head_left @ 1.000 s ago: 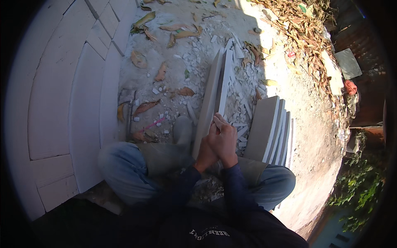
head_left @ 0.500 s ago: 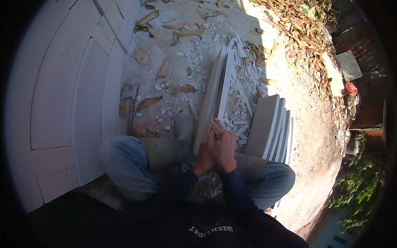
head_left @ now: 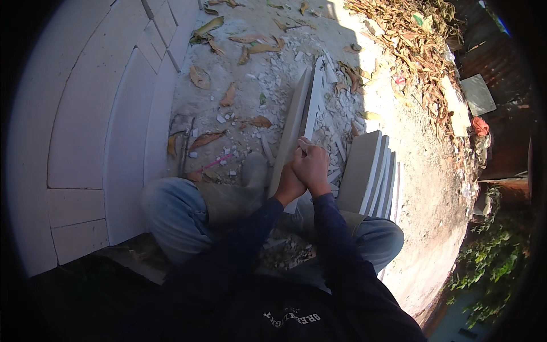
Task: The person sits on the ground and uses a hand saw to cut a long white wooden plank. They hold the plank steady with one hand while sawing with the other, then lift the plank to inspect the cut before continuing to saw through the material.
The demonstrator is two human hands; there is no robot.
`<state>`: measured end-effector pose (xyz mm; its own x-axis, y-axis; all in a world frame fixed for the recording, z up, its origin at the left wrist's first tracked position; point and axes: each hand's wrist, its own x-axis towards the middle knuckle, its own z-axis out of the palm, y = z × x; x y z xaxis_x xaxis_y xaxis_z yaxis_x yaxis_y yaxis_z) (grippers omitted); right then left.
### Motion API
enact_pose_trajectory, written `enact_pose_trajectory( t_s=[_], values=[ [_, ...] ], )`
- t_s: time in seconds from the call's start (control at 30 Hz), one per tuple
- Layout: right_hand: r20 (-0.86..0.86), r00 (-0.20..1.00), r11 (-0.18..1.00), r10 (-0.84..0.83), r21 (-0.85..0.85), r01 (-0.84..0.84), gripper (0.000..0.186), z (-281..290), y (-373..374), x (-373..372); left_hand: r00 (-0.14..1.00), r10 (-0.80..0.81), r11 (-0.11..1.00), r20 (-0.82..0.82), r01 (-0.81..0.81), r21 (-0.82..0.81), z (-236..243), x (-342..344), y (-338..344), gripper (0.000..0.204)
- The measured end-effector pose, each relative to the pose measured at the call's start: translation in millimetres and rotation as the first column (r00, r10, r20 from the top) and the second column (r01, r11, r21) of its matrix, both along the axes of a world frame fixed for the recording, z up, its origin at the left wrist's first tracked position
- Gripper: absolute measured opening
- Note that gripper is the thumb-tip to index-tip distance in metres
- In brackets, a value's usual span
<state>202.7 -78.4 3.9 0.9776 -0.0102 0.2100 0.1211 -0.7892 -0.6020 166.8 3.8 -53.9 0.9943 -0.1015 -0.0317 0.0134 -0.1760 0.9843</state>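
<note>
Between my bent knees a long pale slab [head_left: 289,128] stands on edge. A second pale slab [head_left: 311,108] leans close along its right side, with a dark narrow gap between them. My right hand [head_left: 311,168] is closed at the slabs' top edges, fingers curled forward. Close against it and slightly nearer to me, my left hand [head_left: 290,183] is closed too, its fingers mostly hidden behind the right. Whatever they grip is covered by the hands. The slabs' near ends reach down between my legs.
Several grey slabs [head_left: 359,171] stand stacked on edge by my right knee. White chips [head_left: 330,122] litter the dusty ground around the slabs. A wall of large pale panels [head_left: 85,131] rises on the left. A thin dark metal frame [head_left: 185,145] lies near it. Dry leaves [head_left: 399,34] pile up far right.
Both hands have slid forward together along the slabs' top edges, away from my body. My forearms reach out farther. The slabs stay in nearly the same place.
</note>
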Motion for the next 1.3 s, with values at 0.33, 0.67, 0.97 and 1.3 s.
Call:
enact_pose_trajectory(
  t_s=[0.33, 0.67, 0.97, 1.3],
  values=[
    [0.067, 0.996, 0.998, -0.059, -0.02, 0.06, 0.031, -4, -8, 77, 0.999, -0.024, 0.994, 0.031, 0.021, 0.105, -8, 83, -12, 0.041],
    [-0.079, 0.997, 1.0, -0.004, -0.007, 0.003, 0.034, 6, 9, -41, 1.0, 0.001, 0.997, -0.006, 0.0, 0.073, 7, -40, 9, 0.051],
    [-0.114, 0.993, 0.999, 0.033, 0.007, -0.032, 0.039, 36, 16, -84, 0.994, 0.112, 0.993, 0.02, -0.112, 0.025, 33, -92, 12, 0.046],
    [-0.072, 0.99, 0.99, 0.123, 0.074, -0.118, 0.04, 12, 20, -159, 0.995, 0.059, 0.994, -0.075, -0.052, 0.098, 40, -164, 27, 0.053]
  ],
)
